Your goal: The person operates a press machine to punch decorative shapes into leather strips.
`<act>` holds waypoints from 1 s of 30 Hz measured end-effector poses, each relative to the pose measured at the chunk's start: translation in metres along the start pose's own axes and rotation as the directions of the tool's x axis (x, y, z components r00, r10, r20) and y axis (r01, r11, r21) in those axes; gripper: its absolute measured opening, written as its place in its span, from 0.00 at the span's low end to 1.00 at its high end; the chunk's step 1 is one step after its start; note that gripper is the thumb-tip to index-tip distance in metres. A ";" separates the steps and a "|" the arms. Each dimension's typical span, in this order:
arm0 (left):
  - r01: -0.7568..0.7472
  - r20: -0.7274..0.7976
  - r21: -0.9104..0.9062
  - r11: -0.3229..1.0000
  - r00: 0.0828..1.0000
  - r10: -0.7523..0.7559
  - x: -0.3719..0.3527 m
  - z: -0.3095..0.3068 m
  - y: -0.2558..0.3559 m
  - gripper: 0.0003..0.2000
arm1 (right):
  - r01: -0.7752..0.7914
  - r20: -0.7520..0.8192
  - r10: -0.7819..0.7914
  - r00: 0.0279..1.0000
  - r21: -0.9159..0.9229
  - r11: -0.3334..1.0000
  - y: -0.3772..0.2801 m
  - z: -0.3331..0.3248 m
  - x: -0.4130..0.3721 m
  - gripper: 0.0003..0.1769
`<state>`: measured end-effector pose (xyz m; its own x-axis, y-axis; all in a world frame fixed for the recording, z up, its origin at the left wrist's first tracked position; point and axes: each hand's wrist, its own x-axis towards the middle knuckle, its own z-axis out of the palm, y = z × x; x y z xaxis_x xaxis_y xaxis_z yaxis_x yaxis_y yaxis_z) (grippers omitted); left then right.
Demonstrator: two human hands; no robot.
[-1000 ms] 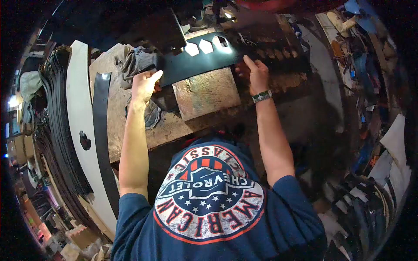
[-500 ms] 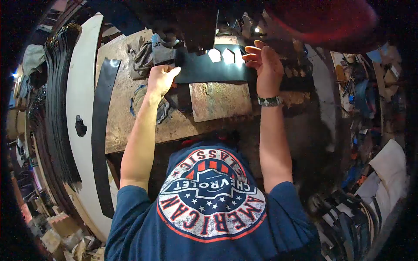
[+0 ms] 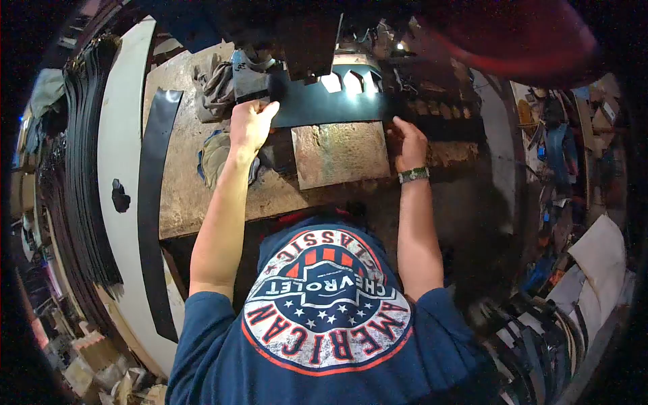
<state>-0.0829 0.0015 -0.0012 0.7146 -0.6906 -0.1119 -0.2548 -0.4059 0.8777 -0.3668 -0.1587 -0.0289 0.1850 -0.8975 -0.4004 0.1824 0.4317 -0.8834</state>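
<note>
Sheet (image 3: pixel 317 108) upper centre; left hand (image 3: pixel 252 128) pinches its left end, right hand (image 3: pixel 409 144) by its right corner, fingers half-curled (grip: can't tell). Probably best held flat, both ends steadied.

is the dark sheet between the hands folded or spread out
Spread out: the dark sheet reaches from the left hand towards the right hand as one broad panel, with no fold showing.

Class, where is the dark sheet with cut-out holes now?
In the head view, the dark sheet is at upper centre, just beyond the brown board, with the left hand at its left end and the right hand near its right.
</note>
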 end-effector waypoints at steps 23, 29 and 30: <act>-0.024 -0.093 0.141 0.990 0.995 0.038 -0.004 0.005 -0.004 0.15 | 0.356 0.168 -0.313 0.935 -0.430 0.830 -0.031 0.012 -0.035 0.19; 0.039 -0.053 0.190 0.981 0.998 -0.029 -0.011 0.000 0.015 0.15 | 0.490 0.346 -0.530 0.774 0.202 0.848 -0.077 0.073 -0.024 0.17; 0.039 -0.058 0.182 0.983 0.998 -0.029 -0.011 -0.001 0.015 0.15 | 0.404 0.386 -0.512 0.767 0.329 0.853 -0.080 0.078 -0.020 0.17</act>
<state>-0.0939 0.0038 0.0142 0.7584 -0.6424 -0.1103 -0.3406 -0.5349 0.7732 -0.3103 -0.1678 0.0687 0.4216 -0.8746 0.2395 0.5482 0.0355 -0.8356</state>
